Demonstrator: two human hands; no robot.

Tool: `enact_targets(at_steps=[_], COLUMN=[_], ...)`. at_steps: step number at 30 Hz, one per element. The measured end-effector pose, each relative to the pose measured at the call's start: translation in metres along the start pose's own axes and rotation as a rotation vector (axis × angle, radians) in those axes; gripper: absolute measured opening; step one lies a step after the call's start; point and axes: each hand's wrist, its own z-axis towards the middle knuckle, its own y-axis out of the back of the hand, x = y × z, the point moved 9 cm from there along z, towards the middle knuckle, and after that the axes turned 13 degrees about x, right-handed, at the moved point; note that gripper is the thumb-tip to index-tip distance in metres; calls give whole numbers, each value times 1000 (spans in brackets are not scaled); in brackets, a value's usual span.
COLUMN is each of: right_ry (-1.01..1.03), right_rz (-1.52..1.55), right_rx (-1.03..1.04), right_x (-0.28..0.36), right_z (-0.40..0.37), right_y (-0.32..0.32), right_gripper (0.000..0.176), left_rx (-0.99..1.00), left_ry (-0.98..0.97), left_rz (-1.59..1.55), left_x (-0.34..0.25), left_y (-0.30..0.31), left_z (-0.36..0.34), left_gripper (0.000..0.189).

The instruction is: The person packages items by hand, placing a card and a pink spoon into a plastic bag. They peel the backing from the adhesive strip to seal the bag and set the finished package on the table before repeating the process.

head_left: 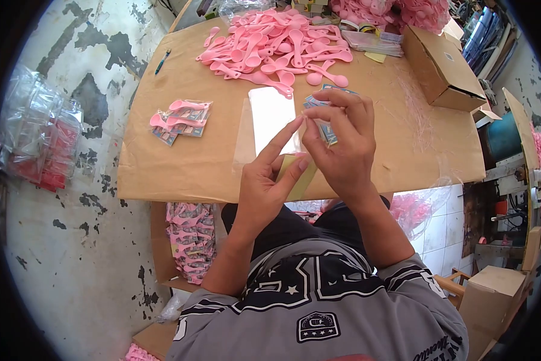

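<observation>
My left hand (270, 180) is closed around a flat yellow-green piece (301, 179) that looks like card or a pad. Its index finger reaches up to the fingertips of my right hand (345, 135). That hand is pinched at thumb and index, and whatever may lie between them is too small to make out. Beneath the hands, a white sheet or stack (273, 117) lies on clear plastic. Blue printed cards (328, 132) show partly behind my right hand. Beyond is a large heap of pink spoons (270, 48).
On the left of the brown-covered table (180, 168) lie packed pink spoons with cards (183, 120) and a pen (162, 62). At right stands a cardboard box (442, 69), near a stack of clear bags (372, 43). Below the table, a carton holds packed spoons (191, 240).
</observation>
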Motion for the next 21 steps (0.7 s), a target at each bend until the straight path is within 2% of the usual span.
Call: enact_targets(at_steps=[2,5,7,10,11,15,18,21], right_ry=[-18,-191,-263,-230,-229,-534,-542,-529], right_rz=[34,346,755,973,1059,1017,1005,1047], right_rx=[-10,-196,-462,-439,-347,187,342,392], right_x=[-8,-55,-90,-112,-105,-76,-49,-44], right_z=[0,-3,-10,-23,-24,-45,-48,-50], right_y=[4,27,50,67,60,3,-37,-54], right_gripper=[21,15,10,14,17,12,14,18], left_rx=[6,-11,-50,-115,-127,-193,-124,-121], left_ry=[-35,-9,15,-9,-40,-203,-89,-180], left_rz=[-7,-101,-185,-270,-275,-232,-359,-259], left_x=[-3,-7,-5,2,4,0,9,4], left_y=[-4,-4,1,11,14,20,18,19], left_z=[1,1,-1,0,1,6,2,1], left_gripper=[64,59,53,44,41,32,32,33])
